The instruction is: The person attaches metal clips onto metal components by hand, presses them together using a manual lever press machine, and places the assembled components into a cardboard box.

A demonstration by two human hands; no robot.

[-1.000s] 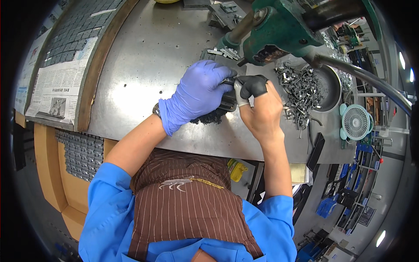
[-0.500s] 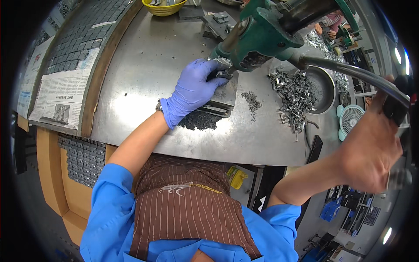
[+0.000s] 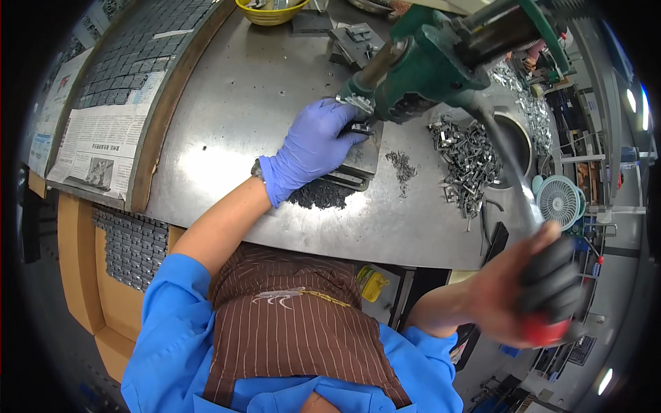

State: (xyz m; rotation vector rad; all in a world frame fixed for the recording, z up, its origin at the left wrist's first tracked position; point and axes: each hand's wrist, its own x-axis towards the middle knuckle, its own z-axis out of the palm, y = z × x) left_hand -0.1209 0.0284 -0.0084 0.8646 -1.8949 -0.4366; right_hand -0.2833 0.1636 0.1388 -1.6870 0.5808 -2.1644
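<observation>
The left hand (image 3: 313, 148), in a blue glove, lies at centre frame on the steel workbench (image 3: 227, 103), palm down, fingers extended and pressed together onto a small dark metal part (image 3: 359, 128) positioned under the head of the green hand press (image 3: 427, 65). The fingertips pinch or steady that part against the flat grey base plate (image 3: 365, 155) of the press; the exact grip is partly hidden by the press head. The right hand (image 3: 530, 289), bare, is at lower right of the frame, well apart from the bench top, closed firmly around the black grip (image 3: 551, 275) of the press lever (image 3: 506, 165), with a red end cap (image 3: 547, 334) showing below the fist. The lever runs as a grey bar from the press body at upper centre down to this hand. Just beside the left wrist, toward the near bench edge, lies a patch of dark fine debris (image 3: 320, 195); a smaller patch lies right of the base plate. To the right of the press sits a loose heap of small bright metal pieces (image 3: 468, 162), next to a round opening (image 3: 513, 141) in the bench. A small white fan (image 3: 558, 199) stands at right frame edge. A yellow bowl (image 3: 272, 10) is at upper centre. At upper left, trays of dark grey parts (image 3: 131, 55) lie in rows, with a newspaper sheet (image 3: 96, 148) below them. The person wears a blue shirt and a brown striped apron (image 3: 296, 330).
</observation>
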